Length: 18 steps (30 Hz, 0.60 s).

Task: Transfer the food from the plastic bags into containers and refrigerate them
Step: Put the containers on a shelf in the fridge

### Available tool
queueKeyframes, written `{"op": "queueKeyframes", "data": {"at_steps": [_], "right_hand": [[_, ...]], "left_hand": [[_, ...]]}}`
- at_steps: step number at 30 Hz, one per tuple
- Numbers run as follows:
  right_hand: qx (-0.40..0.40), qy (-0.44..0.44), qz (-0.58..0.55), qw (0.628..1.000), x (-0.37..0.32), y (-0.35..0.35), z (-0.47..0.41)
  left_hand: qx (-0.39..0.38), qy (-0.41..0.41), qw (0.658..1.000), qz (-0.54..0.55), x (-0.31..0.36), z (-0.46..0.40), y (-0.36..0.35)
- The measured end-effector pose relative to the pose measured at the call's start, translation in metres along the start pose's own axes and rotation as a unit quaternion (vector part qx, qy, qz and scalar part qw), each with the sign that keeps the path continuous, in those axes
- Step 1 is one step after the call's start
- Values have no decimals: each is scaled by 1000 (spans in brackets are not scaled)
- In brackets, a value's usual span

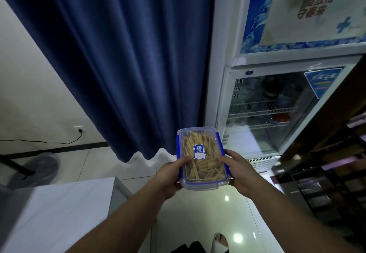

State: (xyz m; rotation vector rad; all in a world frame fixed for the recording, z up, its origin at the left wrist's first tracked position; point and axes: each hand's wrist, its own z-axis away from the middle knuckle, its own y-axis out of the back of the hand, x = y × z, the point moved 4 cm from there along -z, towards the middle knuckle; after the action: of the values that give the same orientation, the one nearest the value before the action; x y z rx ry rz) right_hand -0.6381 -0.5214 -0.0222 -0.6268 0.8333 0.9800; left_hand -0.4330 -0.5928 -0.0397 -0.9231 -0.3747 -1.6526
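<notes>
A clear plastic container (202, 153) with a lid and blue side clips holds yellowish strips of food and carries a small blue-and-white label. My left hand (171, 177) grips its left side, thumb on the lid. On the right side my right hand (239, 170) holds it the same way. The container is carried above the floor in front of a glass-door fridge (263, 112), whose door is closed. Wire shelves and a few dim items show through the glass.
A dark blue curtain (122, 64) hangs left of the fridge. A white table corner (65, 203) lies at lower left. A dark wooden shelf unit (332, 163) stands at the right. A fan base (33, 169) and a wall socket (79, 129) with a cable are at far left.
</notes>
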Motion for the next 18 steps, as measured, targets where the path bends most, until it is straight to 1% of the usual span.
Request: {"op": "queueKeyframes", "data": {"at_steps": [5, 9, 11, 14, 16, 17, 18], "right_hand": [[-31, -13, 47, 998, -42, 17, -62], [-53, -26, 95, 994, -60, 22, -110], [-52, -34, 108, 992, -64, 23, -133], [-27, -32, 148, 988, -72, 24, -170], [-1, 6, 244, 970, -83, 22, -194], [12, 42, 316, 948, -90, 21, -205], [21, 81, 394, 915, -97, 18, -215]], "left_hand": [[29, -5, 999, 22, 28, -46, -22], [46, 1, 999, 26, 40, -76, -25], [51, 10, 998, 24, 45, -90, -22], [48, 18, 998, 23, 57, -115, -15], [49, 21, 998, 29, 65, -135, -6], [47, 23, 998, 34, 69, -145, -2], [44, 28, 998, 38, 74, -154, 4]]}}
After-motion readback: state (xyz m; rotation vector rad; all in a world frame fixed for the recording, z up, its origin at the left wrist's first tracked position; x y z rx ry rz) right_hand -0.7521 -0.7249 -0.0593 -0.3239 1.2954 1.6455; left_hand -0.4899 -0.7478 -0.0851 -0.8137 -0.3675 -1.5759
